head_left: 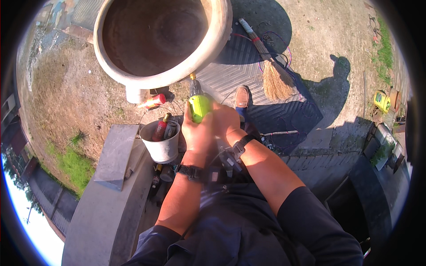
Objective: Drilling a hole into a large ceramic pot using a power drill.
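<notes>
A lime-green power drill (200,106) with a black chuck and a brass-coloured tip is between my two hands. Its tip points away from me and meets the outer rim of a large pale pot (155,82), or lies very close to it; I cannot tell whether they touch. My left hand (196,133) is wrapped around the drill's left side, thumb upward. On the other side, my right hand (225,119) closes around the drill's rear, slightly blurred. The drill's grip is hidden by my hands. The pot's wide mouth faces up, showing a brown inside.
Left of my hands, a white bucket (160,148) holds a red-handled tool and other tools. A red bottle-like item (155,101) lies beyond it. A straw broom (276,82) rests on a ridged dark mat (222,75). A grey slab (116,153) lies on a ledge at left.
</notes>
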The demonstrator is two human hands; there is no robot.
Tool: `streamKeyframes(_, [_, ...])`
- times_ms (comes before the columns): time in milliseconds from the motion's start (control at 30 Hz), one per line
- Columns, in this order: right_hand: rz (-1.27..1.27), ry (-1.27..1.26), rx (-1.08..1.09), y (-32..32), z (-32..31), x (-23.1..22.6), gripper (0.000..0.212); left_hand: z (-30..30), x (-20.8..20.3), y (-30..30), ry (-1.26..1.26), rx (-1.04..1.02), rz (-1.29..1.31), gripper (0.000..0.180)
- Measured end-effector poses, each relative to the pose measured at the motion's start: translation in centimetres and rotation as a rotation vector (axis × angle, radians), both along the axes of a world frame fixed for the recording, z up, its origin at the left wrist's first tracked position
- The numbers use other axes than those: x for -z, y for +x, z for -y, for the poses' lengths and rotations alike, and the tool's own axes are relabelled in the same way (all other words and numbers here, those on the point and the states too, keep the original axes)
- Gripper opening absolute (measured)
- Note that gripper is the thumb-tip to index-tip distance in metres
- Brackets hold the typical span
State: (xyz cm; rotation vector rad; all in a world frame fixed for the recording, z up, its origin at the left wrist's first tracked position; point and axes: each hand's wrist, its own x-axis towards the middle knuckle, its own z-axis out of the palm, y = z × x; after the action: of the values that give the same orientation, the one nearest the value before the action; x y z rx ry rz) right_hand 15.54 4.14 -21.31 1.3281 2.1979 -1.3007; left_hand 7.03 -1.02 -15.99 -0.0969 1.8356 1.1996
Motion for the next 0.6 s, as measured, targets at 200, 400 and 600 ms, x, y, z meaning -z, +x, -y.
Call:
streamKeyframes(200, [0.022,-0.004,-0.032,0.01,-0.05,0.05,0.024,-0.17,-0.19,-0.11,-0.029,0.003,0.006,0.075])
streamKeyframes(400, [0.03,-0.019,-0.039,-0.02,-0.2,0.03,0.025,-0.2,-0.32,-0.06,-0.025,-0.003,0.012,0.075])
streamKeyframes(600, [0.025,0.006,-0.04,0.1,0.02,0.28,0.024,-0.12,-0.08,-0.04,-0.022,0.019,-0.006,0.076])
